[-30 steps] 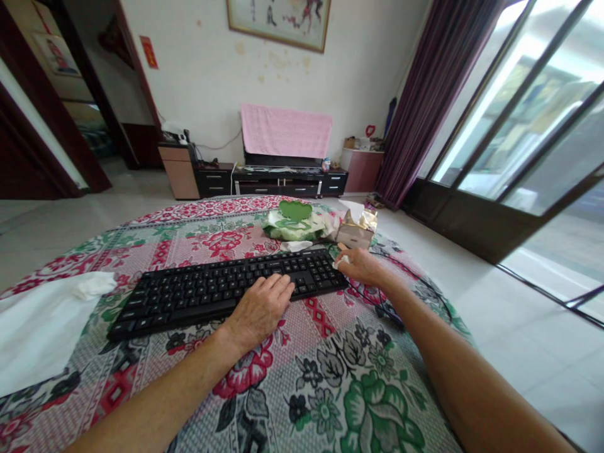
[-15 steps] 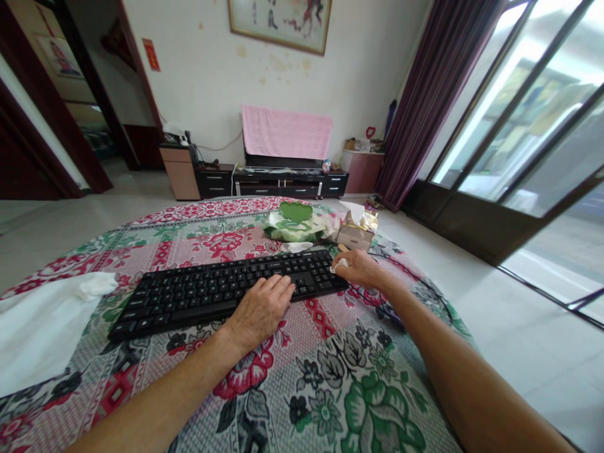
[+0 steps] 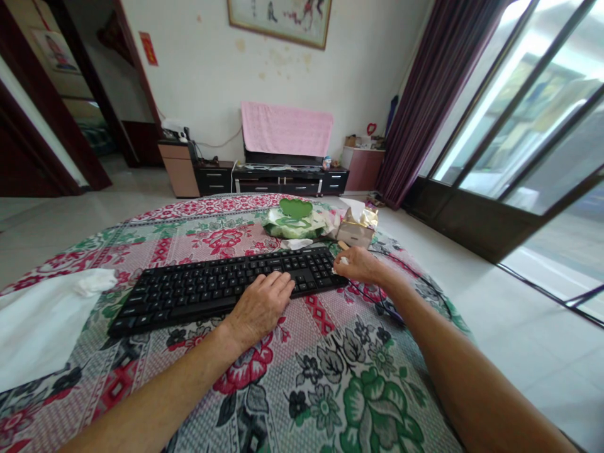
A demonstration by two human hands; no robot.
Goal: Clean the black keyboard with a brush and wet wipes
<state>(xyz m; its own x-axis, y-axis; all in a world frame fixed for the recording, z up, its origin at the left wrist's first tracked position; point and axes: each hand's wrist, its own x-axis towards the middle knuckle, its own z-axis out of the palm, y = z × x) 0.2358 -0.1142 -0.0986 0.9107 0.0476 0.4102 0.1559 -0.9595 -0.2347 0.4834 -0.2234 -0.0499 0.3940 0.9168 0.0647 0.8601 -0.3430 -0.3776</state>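
Observation:
A black keyboard [image 3: 202, 286] lies at a slant on the flowered tablecloth. My left hand [image 3: 262, 307] rests flat on its lower edge, right of the letter keys, with the fingers stretched out side by side. At the keyboard's right end, by the number keys, my right hand [image 3: 359, 264] is closed on a crumpled white wipe [image 3: 343, 260]. A short tan piece [image 3: 343, 245] shows just beyond those fingers; whether it is in the hand I cannot tell. The fingertips of the right hand are partly hidden.
Behind the keyboard sit a green wipes pack [image 3: 297, 221] with its lid up and a tissue box [image 3: 356, 229]. A white cloth [image 3: 42, 321] is spread at the left. A dark cable [image 3: 425, 283] curls by my right forearm.
My right hand has shifted very slightly at the keyboard's right end, and less of the white wipe shows. My left hand stays in place. The view has tilted a little.

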